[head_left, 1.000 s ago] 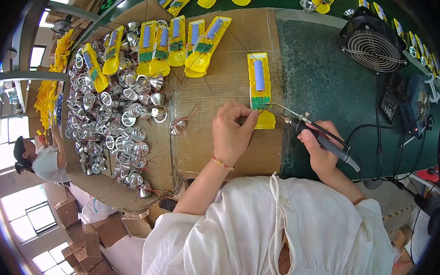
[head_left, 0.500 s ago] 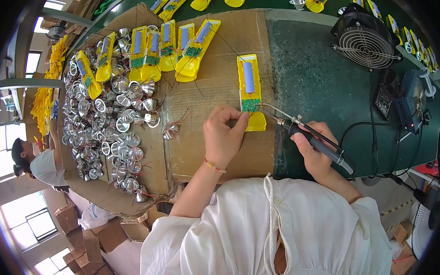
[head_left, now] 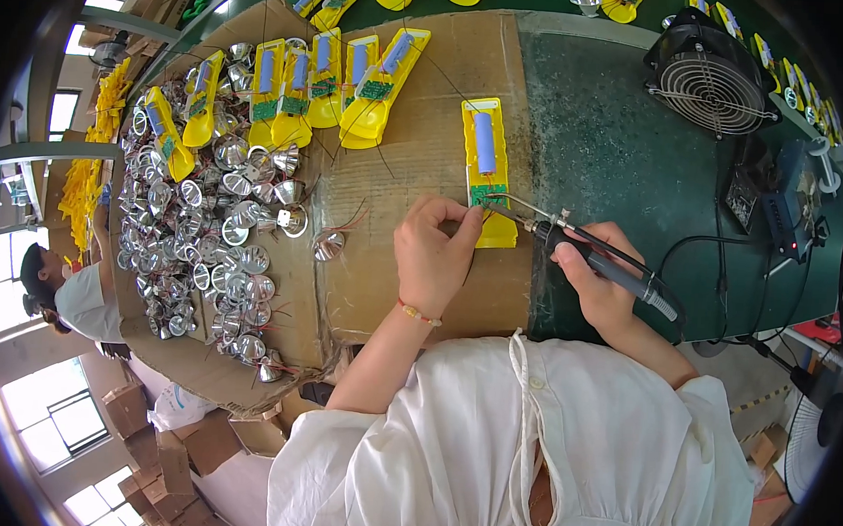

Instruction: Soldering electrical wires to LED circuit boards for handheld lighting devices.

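Observation:
In front of me a yellow flashlight housing (head_left: 498, 232) lies open on the cardboard, with a blue cylindrical battery (head_left: 484, 143) and a small green circuit board (head_left: 488, 194) in it. My left hand (head_left: 434, 240) is closed in a pinch at the board's left edge, on a thin dark wire whose end trails below the fingers. My right hand (head_left: 601, 278) grips a black soldering iron (head_left: 598, 261) with a thin metal tube fixed along it. The iron's tip points left and reaches the board close to my left fingertips; exact contact is too small to make out.
Many silvery reflector cups (head_left: 240, 227) with wires fill a cardboard box at left, several yellow housings (head_left: 382, 97) lying along its far side. One reflector (head_left: 328, 246) sits apart. At right are a black fan (head_left: 707, 87) and a blue soldering station (head_left: 786, 223) with cables. A person (head_left: 81, 295) is far left.
The soldering iron's tip and my left fingertips have closed in on each other at the board. The whole view has shifted slightly; the housing lies in the same spot on the cardboard.

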Demonstrator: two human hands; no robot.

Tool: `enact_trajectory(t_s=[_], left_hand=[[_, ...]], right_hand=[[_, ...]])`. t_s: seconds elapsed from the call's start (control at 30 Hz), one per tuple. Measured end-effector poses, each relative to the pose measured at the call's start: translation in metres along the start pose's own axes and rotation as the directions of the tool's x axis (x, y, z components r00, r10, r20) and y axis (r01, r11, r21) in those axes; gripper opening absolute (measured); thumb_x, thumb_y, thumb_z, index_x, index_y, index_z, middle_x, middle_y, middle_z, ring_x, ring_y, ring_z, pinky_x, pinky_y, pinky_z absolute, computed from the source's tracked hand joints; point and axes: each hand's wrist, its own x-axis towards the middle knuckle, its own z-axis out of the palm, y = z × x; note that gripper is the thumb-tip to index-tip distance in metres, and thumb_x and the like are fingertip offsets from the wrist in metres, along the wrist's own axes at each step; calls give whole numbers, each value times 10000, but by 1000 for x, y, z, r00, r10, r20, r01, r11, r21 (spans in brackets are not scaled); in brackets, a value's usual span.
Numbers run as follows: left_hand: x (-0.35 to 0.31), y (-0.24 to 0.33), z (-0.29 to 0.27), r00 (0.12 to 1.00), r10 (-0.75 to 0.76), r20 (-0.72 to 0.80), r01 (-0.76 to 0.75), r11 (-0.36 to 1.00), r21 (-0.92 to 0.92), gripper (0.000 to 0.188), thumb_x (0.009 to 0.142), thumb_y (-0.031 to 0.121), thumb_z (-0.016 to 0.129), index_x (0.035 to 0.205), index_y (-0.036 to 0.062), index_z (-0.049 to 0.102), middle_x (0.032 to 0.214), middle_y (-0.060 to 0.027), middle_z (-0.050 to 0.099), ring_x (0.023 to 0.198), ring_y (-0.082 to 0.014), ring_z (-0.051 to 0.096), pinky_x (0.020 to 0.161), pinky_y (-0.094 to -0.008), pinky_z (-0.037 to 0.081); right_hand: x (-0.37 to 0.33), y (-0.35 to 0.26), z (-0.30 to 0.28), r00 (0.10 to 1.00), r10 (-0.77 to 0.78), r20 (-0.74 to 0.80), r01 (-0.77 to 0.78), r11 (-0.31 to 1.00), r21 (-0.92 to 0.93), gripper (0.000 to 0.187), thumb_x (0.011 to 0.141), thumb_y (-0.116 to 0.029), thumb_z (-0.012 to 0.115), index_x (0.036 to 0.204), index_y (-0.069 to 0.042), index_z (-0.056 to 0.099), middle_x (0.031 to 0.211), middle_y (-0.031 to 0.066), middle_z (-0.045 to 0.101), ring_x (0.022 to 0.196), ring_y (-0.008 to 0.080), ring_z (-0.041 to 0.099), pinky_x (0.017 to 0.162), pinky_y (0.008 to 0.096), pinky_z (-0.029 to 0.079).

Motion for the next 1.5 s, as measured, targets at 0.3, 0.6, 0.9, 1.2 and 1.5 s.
enact_trajectory(t_s=[0.3,0.6,0.9,1.2,1.5], left_hand=[[0,1,0,1000,-1,-3,1,1000,29,142,746,96,680,684,-11,610,702,-91,580,546,-170,576,520,-273,441],[0,-1,0,1000,-20,-10,20,1000,17,151,737,101,685,671,-7,602,689,-93,576,537,-169,576,512,-275,438],[-1,6,-6,999,-48,-20,47,997,-59,166,723,123,708,682,0,605,700,-88,588,558,-170,591,550,-261,460],[21,11,-8,972,38,231,-135,899,417,142,718,207,644,654,80,654,661,-76,624,599,-239,621,546,-334,480],[233,91,97,957,227,180,-290,748,597,365,706,446,636,854,116,689,840,-120,657,839,-284,617,732,-387,491]], right_hand=[[-5,-4,3,993,20,-112,-7,993,117,166,814,-76,637,902,34,550,750,96,623,668,120,603,598,236,488],[-6,-6,-4,991,-49,-128,55,997,47,187,800,-90,661,900,31,560,740,86,638,651,111,604,582,228,473],[-6,-2,-3,978,-55,-200,77,992,105,176,808,-76,649,915,30,558,783,103,635,671,115,595,605,224,473],[-2,15,-36,953,-29,-301,70,990,125,171,808,-62,644,916,36,554,752,103,636,653,118,599,594,220,474],[0,20,-50,948,126,-292,-140,990,-29,190,761,-92,701,889,-13,585,745,56,623,641,88,570,588,224,462]])
